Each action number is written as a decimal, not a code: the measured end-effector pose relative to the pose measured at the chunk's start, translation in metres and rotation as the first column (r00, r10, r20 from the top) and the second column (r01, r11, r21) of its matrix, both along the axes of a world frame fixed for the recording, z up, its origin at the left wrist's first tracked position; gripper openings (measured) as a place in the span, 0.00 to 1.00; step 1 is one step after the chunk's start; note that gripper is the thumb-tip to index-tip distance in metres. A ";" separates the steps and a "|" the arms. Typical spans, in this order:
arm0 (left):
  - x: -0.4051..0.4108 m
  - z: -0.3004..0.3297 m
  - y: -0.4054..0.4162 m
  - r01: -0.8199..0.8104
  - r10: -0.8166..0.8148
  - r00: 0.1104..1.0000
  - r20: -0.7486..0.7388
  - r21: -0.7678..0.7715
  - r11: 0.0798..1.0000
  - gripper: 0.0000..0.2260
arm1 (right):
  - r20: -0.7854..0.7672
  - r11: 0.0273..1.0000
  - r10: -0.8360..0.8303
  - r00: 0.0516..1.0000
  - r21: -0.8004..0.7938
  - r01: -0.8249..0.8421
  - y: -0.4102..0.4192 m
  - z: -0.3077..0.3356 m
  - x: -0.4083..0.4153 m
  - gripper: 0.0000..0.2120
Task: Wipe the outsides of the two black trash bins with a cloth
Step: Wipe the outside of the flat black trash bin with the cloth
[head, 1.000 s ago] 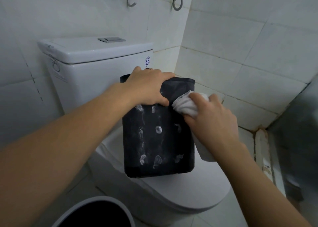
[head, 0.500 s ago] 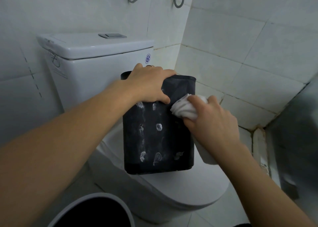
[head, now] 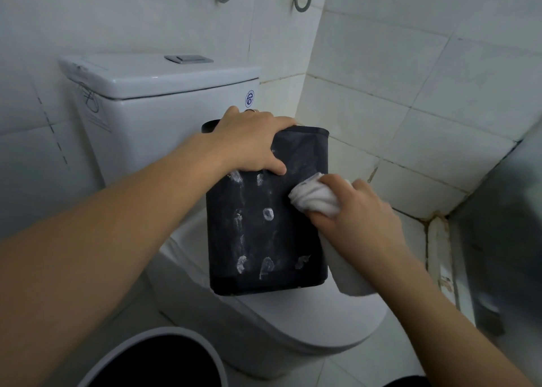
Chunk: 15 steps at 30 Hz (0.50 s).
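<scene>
The left hand (head: pixel 252 143) grips the top rim of the black bin (head: pixel 264 228), which stands on the closed toilet lid (head: pixel 322 322) under both hands. The right hand (head: pixel 360 213) squeezes a bunched cloth (head: pixel 313 197) against the bin's near face. If the push becomes too strong, the bin may slide or tip off the smooth lid, I think.

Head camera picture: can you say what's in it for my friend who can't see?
A person's left hand steadies a black bin standing on a closed toilet lid, while the right hand presses a white cloth against the bin's side. White smudges dot the bin's front.
</scene>
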<state>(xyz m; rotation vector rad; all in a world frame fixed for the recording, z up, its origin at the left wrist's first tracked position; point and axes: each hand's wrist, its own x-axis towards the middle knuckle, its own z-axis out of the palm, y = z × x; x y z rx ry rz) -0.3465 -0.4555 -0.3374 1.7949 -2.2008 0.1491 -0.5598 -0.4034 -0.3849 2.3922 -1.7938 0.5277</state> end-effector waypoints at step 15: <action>0.000 0.000 0.001 0.002 -0.002 1.000 0.001 -0.002 1.000 0.34 | -0.252 1.000 -0.007 0.968 0.005 0.008 0.028 -0.012 -0.015 0.20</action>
